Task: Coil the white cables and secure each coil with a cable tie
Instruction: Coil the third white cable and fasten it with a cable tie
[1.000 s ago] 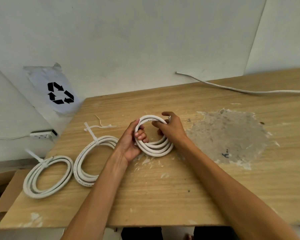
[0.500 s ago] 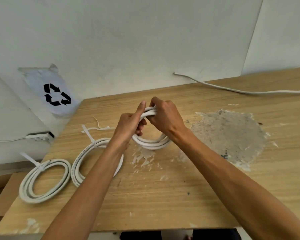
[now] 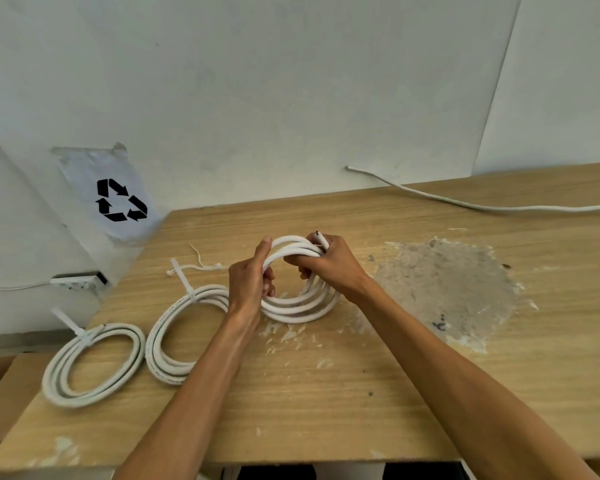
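A white cable coil (image 3: 297, 308) stands tilted at the table's middle, held by both hands. My left hand (image 3: 248, 278) grips its left side, thumb along the top loops. My right hand (image 3: 329, 266) closes on the upper right of the loops, where the cable's cut end (image 3: 321, 239) sticks out. Two tied coils lie to the left: one (image 3: 174, 327) beside my left forearm and one (image 3: 94, 365) near the table's left edge, each with a white cable tie. A loose cable tie (image 3: 194, 266) lies behind them.
A long uncoiled white cable (image 3: 465, 204) runs along the back right of the wooden table (image 3: 361, 393). A rough grey patch (image 3: 444, 289) marks the table right of my hands. A paper with a recycling symbol (image 3: 118, 200) hangs on the wall at left.
The coil has been lifted from lying flat to standing tilted. My right hand shifted to its upper right, and the cut end now shows above the fingers.
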Demonstrator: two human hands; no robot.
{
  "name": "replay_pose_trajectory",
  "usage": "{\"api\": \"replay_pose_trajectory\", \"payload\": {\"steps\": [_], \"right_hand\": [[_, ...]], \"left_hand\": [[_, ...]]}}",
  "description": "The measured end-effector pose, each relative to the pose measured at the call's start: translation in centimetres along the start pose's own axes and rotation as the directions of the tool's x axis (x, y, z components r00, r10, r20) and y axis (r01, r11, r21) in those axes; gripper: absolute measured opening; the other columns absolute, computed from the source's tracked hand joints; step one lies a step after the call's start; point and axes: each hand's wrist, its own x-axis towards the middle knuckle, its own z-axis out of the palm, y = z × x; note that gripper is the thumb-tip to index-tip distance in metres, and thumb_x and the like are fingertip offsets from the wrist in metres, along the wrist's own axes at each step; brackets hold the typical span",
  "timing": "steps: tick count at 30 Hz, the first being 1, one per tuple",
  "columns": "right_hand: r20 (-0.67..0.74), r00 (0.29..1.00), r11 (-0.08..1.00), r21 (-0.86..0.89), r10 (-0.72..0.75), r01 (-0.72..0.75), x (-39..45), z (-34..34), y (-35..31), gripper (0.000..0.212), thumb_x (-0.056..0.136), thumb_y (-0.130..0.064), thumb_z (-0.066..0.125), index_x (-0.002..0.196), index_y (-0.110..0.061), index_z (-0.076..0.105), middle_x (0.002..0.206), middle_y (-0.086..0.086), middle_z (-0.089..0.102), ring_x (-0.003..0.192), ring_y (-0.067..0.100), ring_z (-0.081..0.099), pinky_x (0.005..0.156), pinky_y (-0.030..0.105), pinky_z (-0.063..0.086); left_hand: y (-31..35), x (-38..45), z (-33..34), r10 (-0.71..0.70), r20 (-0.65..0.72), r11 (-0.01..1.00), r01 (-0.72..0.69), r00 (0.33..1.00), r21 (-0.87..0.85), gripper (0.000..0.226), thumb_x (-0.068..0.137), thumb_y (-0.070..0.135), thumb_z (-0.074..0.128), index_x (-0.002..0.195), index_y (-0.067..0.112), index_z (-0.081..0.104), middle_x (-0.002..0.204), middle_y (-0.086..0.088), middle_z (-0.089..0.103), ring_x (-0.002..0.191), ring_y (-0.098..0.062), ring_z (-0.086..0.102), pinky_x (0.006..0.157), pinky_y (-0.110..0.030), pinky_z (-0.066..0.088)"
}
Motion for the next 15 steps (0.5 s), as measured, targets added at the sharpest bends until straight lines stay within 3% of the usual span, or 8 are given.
{"api": "replay_pose_trajectory", "payload": {"steps": [4, 7, 11, 15], "right_hand": [[-0.204, 0.978, 0.987, -0.158, -0.033, 0.0, -0.1, 1.6, 0.1, 0.028, 0.08, -0.02, 0.076, 0.057, -0.014, 0.061, 0.048, -0.005, 0.049, 0.045, 0.008, 0.043, 0.049, 0.027, 0.038], [-0.243, 0.951, 0.917, -0.39, -0.191, 0.084, 0.1, 2.5, -1.2, 0.035, 0.072, -0.02, 0.072, 0.047, -0.026, 0.048, 0.044, -0.008, 0.046, 0.039, 0.007, 0.039, 0.044, 0.022, 0.031], [-0.137, 0.931, 0.744, -0.645, -0.339, 0.177, 0.6, 2.6, -1.9, 0.032, 0.068, -0.021, 0.066, 0.054, -0.025, 0.037, 0.047, -0.007, 0.043, 0.042, 0.015, 0.042, 0.043, 0.028, 0.032], [-0.151, 0.935, 0.776, -0.607, -0.321, 0.168, 0.8, 2.3, -0.4, 0.041, 0.073, -0.003, 0.062, 0.054, -0.026, 0.034, 0.049, -0.008, 0.04, 0.044, 0.012, 0.035, 0.046, 0.029, 0.028]], "left_hand": [[1.1, -0.4, -0.8, 0.112, 0.134, 0.99, -0.122, 0.985, 0.067, 0.05, 0.097, 0.038, 0.059, 0.065, 0.001, 0.066, 0.052, -0.008, 0.056, 0.042, -0.018, 0.046, 0.045, -0.026, 0.039], [1.4, -0.3, -1.2, 0.292, 0.164, 0.941, -0.314, 0.942, 0.129, 0.038, 0.102, 0.024, 0.048, 0.079, 0.002, 0.068, 0.062, -0.009, 0.064, 0.045, -0.021, 0.049, 0.047, -0.03, 0.038], [0.2, -0.8, -0.8, 0.434, 0.078, 0.868, -0.44, 0.897, 0.229, 0.052, 0.106, 0.04, 0.043, 0.073, 0.007, 0.066, 0.058, -0.012, 0.063, 0.046, -0.022, 0.056, 0.048, -0.037, 0.047], [-1.3, -0.7, -0.1, 0.467, -0.063, 0.86, -0.437, 0.882, 0.264, 0.066, 0.102, 0.045, 0.049, 0.05, 0.006, 0.06, 0.043, -0.01, 0.055, 0.04, -0.026, 0.055, 0.048, -0.04, 0.045]]}}
